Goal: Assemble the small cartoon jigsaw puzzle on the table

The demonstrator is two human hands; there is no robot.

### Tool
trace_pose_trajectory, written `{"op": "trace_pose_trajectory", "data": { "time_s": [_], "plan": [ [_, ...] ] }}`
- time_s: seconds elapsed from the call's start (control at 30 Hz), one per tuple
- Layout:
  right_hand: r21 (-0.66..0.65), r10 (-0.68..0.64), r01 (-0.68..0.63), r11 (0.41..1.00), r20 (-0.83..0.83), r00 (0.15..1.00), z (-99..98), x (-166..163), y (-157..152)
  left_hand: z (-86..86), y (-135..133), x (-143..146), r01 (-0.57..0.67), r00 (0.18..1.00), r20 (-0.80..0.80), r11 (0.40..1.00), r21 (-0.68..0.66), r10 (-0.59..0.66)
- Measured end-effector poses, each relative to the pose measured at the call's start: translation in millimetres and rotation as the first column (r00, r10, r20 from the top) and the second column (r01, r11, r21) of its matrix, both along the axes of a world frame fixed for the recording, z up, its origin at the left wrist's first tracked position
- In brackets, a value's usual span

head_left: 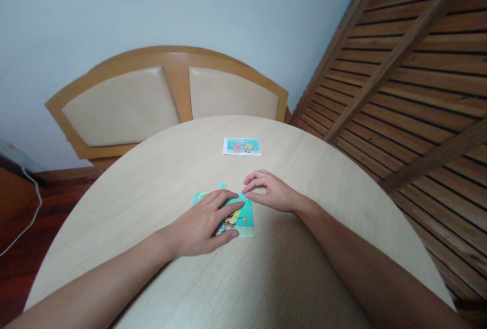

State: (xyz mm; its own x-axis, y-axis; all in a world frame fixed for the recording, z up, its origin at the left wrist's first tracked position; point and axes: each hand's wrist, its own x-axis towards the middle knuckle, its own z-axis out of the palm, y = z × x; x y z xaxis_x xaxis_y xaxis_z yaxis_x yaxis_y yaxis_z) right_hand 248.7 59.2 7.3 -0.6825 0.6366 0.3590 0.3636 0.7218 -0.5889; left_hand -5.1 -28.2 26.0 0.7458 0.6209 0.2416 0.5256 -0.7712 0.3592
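Note:
A jigsaw puzzle [246, 220] with a teal background and a yellow cartoon figure lies flat on the round table. My left hand [207, 220] rests over its left part with fingers spread, hiding much of the picture. At the puzzle's upper right edge, my right hand [268, 190] has thumb and index fingertip pinched together on a jigsaw piece, which the fingers mostly cover. One loose teal piece [223, 185] sits just beyond the puzzle's upper edge, past the left fingers.
A printed picture card [242, 147] with pink and yellow cartoon figures lies farther back on the pale wooden table [323, 248]. Behind the table stands a wooden bench back [178, 80] with cream panels. Slatted wood [411, 80] rises at the right, and a white cable [36, 202] hangs at the left.

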Motion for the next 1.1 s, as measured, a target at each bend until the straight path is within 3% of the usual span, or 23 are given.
{"op": "trace_pose_trajectory", "data": {
  "time_s": [0.17,0.53,0.63,0.8,1.1],
  "plan": [
    [-0.077,0.072,-0.071,0.994,0.015,0.997,2.3,6,5,-1.1,0,0,-0.007,1.000,-0.026,1.000,0.009,0.008],
    [0.068,0.037,-0.040,0.997,0.049,0.998,-3.4,2,1,0.8,-1,5,-0.034,0.999,-0.014,0.999,0.042,0.034],
    [0.095,0.038,-0.043,0.995,0.052,0.998,-4.5,2,1,2.9,4,5,-0.095,0.995,0.042,0.995,0.039,0.093],
    [0.151,0.038,-0.049,0.987,0.073,0.997,-3.1,0,-2,-1.7,24,-6,-0.310,0.948,0.113,0.945,0.100,0.299],
    [0.192,0.079,-0.093,0.977,0.079,0.994,-0.4,-10,-9,-8.2,40,-17,-0.323,0.946,0.020,0.939,0.118,0.323]
  ]
}}
